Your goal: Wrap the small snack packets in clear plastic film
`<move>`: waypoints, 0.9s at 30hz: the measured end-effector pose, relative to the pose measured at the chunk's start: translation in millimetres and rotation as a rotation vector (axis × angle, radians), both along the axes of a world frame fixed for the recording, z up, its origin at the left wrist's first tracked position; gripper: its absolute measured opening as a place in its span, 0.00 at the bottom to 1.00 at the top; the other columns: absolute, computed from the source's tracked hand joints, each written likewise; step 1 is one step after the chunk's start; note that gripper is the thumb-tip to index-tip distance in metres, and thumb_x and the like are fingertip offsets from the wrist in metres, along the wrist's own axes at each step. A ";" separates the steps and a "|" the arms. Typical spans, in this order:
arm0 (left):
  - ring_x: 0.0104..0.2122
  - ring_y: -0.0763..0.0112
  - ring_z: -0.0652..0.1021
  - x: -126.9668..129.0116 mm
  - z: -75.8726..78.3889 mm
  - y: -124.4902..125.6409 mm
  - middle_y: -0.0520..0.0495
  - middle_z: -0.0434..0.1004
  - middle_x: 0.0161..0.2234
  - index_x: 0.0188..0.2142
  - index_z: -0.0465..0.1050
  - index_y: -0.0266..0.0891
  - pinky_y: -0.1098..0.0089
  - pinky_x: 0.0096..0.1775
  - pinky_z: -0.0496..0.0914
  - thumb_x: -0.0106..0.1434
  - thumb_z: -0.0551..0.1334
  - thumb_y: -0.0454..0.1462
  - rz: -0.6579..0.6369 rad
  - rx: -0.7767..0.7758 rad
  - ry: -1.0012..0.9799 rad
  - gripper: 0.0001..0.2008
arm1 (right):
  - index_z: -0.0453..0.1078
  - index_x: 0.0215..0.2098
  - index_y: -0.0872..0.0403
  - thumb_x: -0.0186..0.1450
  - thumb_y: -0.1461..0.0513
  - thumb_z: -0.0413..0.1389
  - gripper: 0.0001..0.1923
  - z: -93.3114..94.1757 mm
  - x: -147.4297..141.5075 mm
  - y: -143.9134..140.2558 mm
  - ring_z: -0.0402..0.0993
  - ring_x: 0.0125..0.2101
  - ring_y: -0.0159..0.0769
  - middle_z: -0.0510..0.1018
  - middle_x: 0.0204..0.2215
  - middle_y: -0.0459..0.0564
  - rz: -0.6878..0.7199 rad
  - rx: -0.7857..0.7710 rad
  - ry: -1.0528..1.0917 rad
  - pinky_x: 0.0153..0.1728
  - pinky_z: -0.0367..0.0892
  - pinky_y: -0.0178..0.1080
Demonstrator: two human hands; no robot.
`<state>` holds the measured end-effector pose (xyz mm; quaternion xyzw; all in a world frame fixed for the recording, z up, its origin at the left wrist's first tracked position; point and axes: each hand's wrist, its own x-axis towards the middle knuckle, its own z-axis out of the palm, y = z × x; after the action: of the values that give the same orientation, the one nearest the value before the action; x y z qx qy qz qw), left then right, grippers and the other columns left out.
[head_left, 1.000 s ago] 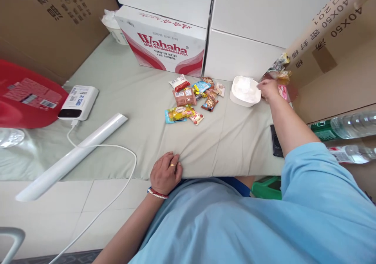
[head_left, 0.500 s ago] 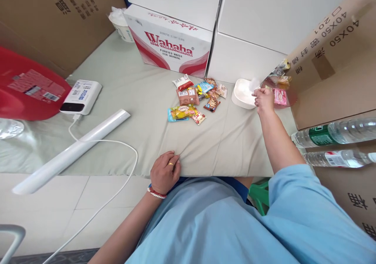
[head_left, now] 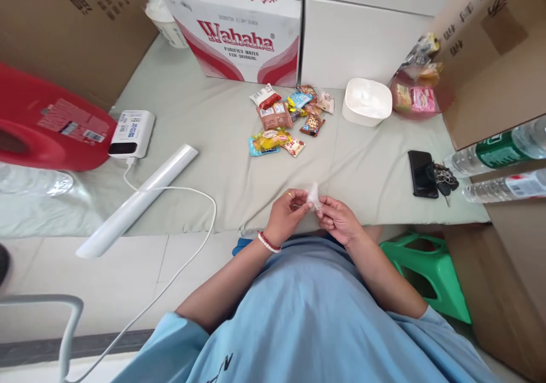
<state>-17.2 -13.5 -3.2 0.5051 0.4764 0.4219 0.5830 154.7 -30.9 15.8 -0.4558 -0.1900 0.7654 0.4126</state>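
Now both hands meet at the near edge of the bed, just in front of the person's blue shirt. Left hand [head_left: 289,212] and right hand [head_left: 336,219] each pinch a small white tissue piece [head_left: 314,196] between thumb and fingertips; it sticks up between them, crumpled. Left wrist wears a beaded bracelet [head_left: 268,242], and a ring shows on a left finger.

Further back on the grey-green bed sheet [head_left: 205,116] lies a loose pile of snack packets [head_left: 288,119], well apart from the hands. Right of the pile sits a white tissue box [head_left: 367,102], and beside that a pink round tray [head_left: 420,96] with more packets, up against a cardboard box [head_left: 495,53]. A black phone [head_left: 421,174] with keys [head_left: 443,178] touching its right side lies on the sheet to the right of the hands. Two water bottles [head_left: 499,167] lie on their sides at the right edge.

Behind the snacks stands a Wahaha carton [head_left: 239,30]. At left: a white power bank [head_left: 131,134] with a white cable [head_left: 187,201], a long white tube [head_left: 136,201] lying slanted, and a red plastic item [head_left: 46,124]. A green stool [head_left: 426,269] stands below the bed edge at right.
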 end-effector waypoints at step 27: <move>0.34 0.73 0.76 -32.6 23.9 -24.3 0.52 0.77 0.34 0.33 0.70 0.40 0.70 0.39 0.72 0.55 0.77 0.43 -0.029 -0.430 -0.585 0.18 | 0.69 0.60 0.40 0.56 0.44 0.71 0.38 9.4 8.9 -22.3 0.69 0.58 0.42 0.70 0.61 0.50 -0.097 0.405 -0.137 0.53 0.73 0.42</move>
<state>-49.7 -37.8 20.6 0.2358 0.3601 0.4304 0.7934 163.6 -53.2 25.1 -0.4231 -0.3452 0.6583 0.5182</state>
